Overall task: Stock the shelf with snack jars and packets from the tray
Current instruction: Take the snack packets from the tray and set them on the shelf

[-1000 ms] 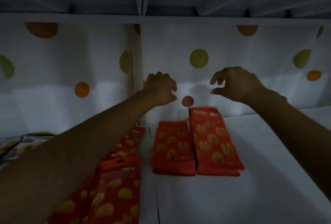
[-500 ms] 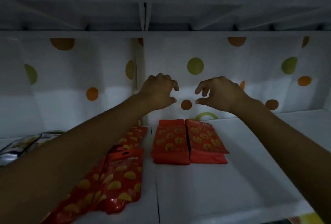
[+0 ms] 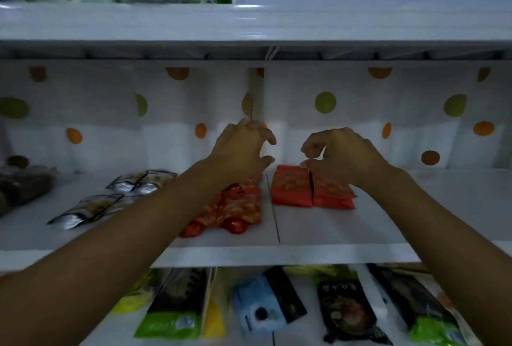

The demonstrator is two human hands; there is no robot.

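Shelf (image 3: 388,223) holding red packets (image 3: 291,187), silver pouches (image 3: 83,211) leftward, print unreadable, left hand (image 3: 241,149) and right hand (image 3: 343,151) loosely curled, empty

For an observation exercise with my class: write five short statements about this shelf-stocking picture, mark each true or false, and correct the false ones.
1. The left hand holds a red packet. False: it hovers empty above the shelf.
2. Two red packet stacks lie side by side, right of the shelf seam. True.
3. The silver packets lie at the shelf's right end. False: they lie on its left part.
4. The back panel is striped. False: it is white with coloured dots.
5. The lower shelf also holds packets, among them a green and black packet. True.
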